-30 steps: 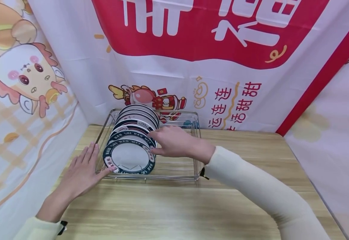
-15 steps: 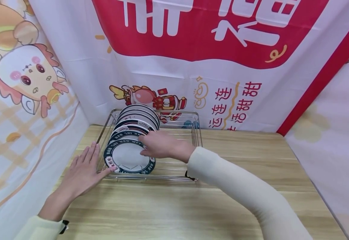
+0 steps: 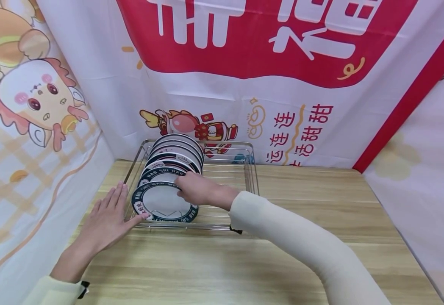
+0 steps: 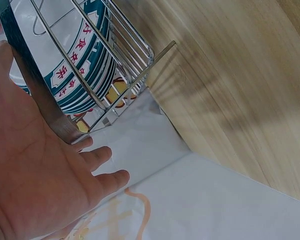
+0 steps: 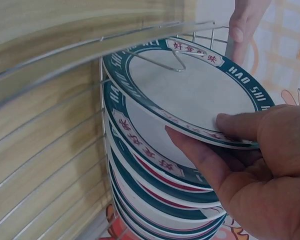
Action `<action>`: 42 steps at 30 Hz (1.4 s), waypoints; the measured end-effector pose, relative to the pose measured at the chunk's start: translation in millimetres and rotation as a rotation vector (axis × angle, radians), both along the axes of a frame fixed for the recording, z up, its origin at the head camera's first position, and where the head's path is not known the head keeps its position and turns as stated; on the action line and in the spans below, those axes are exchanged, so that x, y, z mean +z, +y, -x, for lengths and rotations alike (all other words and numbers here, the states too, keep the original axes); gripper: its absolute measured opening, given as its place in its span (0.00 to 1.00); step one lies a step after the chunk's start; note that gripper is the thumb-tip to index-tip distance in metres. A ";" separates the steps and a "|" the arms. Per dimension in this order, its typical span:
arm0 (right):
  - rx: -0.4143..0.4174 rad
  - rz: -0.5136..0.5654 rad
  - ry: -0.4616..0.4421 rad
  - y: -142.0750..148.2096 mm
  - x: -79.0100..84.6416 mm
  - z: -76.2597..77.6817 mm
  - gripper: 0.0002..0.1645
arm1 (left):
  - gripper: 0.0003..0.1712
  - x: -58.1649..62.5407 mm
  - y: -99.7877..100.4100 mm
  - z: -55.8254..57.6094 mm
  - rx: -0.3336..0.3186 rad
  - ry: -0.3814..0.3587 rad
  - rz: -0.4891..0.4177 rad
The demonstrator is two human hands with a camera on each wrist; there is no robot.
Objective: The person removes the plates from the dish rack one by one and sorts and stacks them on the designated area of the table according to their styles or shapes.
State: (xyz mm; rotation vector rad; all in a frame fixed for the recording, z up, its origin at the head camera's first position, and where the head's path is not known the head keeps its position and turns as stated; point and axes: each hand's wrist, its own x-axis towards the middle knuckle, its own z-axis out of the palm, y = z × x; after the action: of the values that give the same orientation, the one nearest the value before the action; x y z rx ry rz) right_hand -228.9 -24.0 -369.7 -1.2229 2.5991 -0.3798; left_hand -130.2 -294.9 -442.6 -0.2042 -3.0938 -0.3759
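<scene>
Several round plates (image 3: 174,163) with dark green patterned rims stand in a row in a wire dish rack (image 3: 210,227), at its left side. My right hand (image 3: 194,189) pinches the front plate (image 3: 162,203) by its upper right rim. In the right wrist view, the thumb (image 5: 235,125) lies on that plate's white face, and the other fingers are behind it. The front plate leans apart from the one behind at the top. My left hand (image 3: 105,220) rests against the rack's left side, fingers straight and thumb spread toward the front plate's lower left.
The rack stands on a wooden table (image 3: 214,267) near the back wall. Its right half shows bare wires. Printed cloth hangs at the back (image 3: 214,89), on the left (image 3: 92,144) and on the right (image 3: 428,178). A bent wire divider (image 3: 165,214) crosses the front plate's lower face.
My right hand has moved left from the plates' right edge and taken hold of the front plate's rim. That plate's top has tipped slightly forward. The left hand has barely moved.
</scene>
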 end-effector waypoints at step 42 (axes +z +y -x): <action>-0.115 0.293 0.089 63.0 50.7 -25.7 0.08 | 0.66 -0.2 1.9 -1.0 -0.001 -0.007 -0.004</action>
State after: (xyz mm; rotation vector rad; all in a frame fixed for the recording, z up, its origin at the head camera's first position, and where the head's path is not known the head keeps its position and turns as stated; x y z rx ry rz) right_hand -203.2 39.0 -319.0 -1.2026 2.7716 -0.7693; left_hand -129.2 -293.0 -442.8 -0.2045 -3.0998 -0.3843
